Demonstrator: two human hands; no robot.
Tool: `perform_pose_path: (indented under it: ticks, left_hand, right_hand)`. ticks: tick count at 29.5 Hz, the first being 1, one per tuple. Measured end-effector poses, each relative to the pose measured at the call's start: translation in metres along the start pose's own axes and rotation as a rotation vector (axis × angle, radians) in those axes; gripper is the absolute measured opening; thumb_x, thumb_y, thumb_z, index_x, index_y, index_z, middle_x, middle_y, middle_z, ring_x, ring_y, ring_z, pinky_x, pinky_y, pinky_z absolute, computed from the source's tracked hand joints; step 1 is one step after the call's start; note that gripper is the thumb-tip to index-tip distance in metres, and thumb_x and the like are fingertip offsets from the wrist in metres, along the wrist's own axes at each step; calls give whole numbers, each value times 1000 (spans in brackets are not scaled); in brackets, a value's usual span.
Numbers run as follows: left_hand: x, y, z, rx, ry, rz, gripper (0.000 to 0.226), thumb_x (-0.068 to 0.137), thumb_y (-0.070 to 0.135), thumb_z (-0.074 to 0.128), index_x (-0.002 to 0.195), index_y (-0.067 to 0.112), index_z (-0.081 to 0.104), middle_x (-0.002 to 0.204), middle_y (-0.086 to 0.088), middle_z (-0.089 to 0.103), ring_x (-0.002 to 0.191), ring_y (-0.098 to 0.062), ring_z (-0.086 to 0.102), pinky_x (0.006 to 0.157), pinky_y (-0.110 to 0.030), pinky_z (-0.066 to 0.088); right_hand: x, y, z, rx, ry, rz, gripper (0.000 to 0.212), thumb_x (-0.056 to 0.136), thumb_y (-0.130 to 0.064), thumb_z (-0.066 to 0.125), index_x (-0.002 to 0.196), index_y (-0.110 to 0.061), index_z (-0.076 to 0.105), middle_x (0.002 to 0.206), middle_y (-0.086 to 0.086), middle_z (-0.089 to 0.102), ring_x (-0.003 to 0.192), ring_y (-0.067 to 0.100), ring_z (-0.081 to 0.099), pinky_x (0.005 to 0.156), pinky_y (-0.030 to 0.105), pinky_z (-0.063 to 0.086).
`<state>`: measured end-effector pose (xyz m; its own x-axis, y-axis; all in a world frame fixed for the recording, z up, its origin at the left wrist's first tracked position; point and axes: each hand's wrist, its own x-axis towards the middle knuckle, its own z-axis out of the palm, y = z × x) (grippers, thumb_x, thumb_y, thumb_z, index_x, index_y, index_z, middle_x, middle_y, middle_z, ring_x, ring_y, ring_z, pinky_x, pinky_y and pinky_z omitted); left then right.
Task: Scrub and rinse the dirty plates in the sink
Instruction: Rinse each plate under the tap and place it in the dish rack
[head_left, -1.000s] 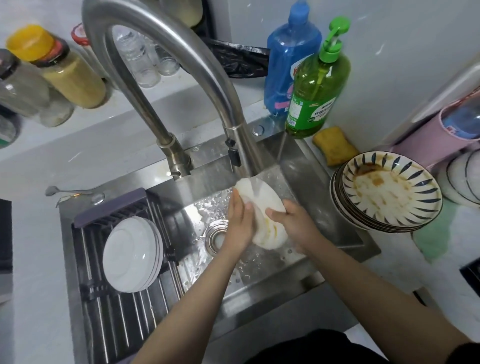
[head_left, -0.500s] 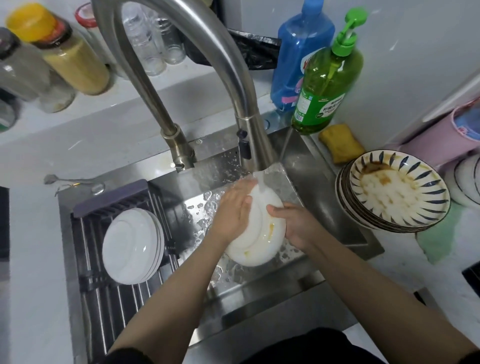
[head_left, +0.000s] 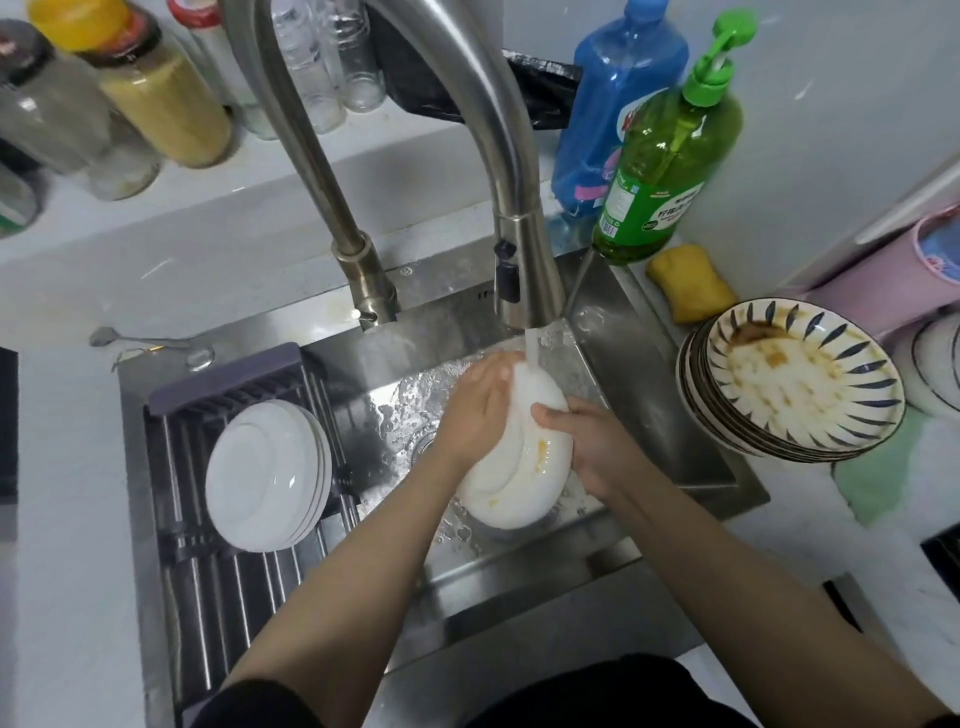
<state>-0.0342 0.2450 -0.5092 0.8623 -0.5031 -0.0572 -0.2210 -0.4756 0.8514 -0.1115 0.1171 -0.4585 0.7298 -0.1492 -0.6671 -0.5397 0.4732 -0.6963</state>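
Two bare forearms reach in from the bottom edge, with the left hand (head_left: 475, 410) and right hand (head_left: 589, 441) both ungloved and without rings or watch; black short sleeves and a black top show lowest down

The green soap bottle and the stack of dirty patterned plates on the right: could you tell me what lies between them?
A yellow sponge lies on the counter between the green soap bottle and the stack of dirty patterned plates, as the head view shows.

White plate (head_left: 511, 457) tilted under running water, yellow smears, over sink (head_left: 670, 415)
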Motion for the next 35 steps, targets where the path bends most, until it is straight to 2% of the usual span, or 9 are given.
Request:
perform_pose_path:
  ticks: [3,10,15,19,23,25,28,32,35]
  left_hand:
    - [9,2,-4,-175,-68,-383,38,105,26,24,117,19,59,120,-7,60,113,-23,54,97,-32,41]
    - [-1,13,2,-14,131,33,46,100,30,26,119,7,61,120,-7,58,109,-14,45,96,-28,32]
    - [1,15,-4,-360,197,-632,45,102,45,23,105,20,62,107,-6,64,99,-22,57,83,-32,40]
    - [-8,2,1,-478,180,-846,68,94,65,16,117,18,60,114,-9,64,106,-27,58,101,-40,41]
    - [-27,16,6,-381,163,-832,74,97,63,20,147,10,32,141,-13,49,128,-33,46,106,-39,35]
    - [-24,16,6,-390,176,-817,69,100,55,26,147,5,28,140,-13,49,127,-32,47,101,-34,36]
    - [-21,26,8,-302,257,-791,64,99,49,39,144,4,28,139,-16,47,124,-33,49,97,-33,37]
    - [-37,36,20,-128,217,-769,74,99,43,40,154,11,2,159,-17,9,143,-37,20,114,-45,21]
    - [-36,25,8,-281,263,-731,70,95,45,50,151,13,21,148,-15,36,131,-34,42,107,-43,38]
  right_hand:
    - [-5,6,2,-63,9,-36,10,87,0,61,93,-3,68,83,11,72,74,23,67,68,32,55]
    - [-9,2,6,-69,34,-59,16,87,-3,63,102,2,66,94,18,69,83,30,65,74,36,53]
    - [-14,3,8,-27,34,-94,16,86,-4,64,102,1,64,94,16,69,80,27,66,66,32,55]
    - [-14,5,2,94,30,-103,28,88,-6,60,113,6,61,104,19,69,92,34,66,74,39,57]
    - [-11,-9,-6,245,-29,-125,15,96,-7,47,99,-10,62,82,0,74,73,16,70,63,33,59]
    - [-9,-9,-9,293,-72,-123,16,91,-13,54,105,-10,61,92,3,73,84,21,69,67,35,60]
    - [-6,2,-6,401,-94,-103,55,73,-26,73,121,-3,56,111,13,69,99,29,67,73,40,58]
    - [-1,15,-3,513,-93,-66,44,79,-24,68,117,-4,57,106,14,71,94,27,69,77,44,58]
    - [0,15,-6,485,-124,-25,63,63,-27,83,118,-4,62,114,15,68,102,29,67,76,43,58]
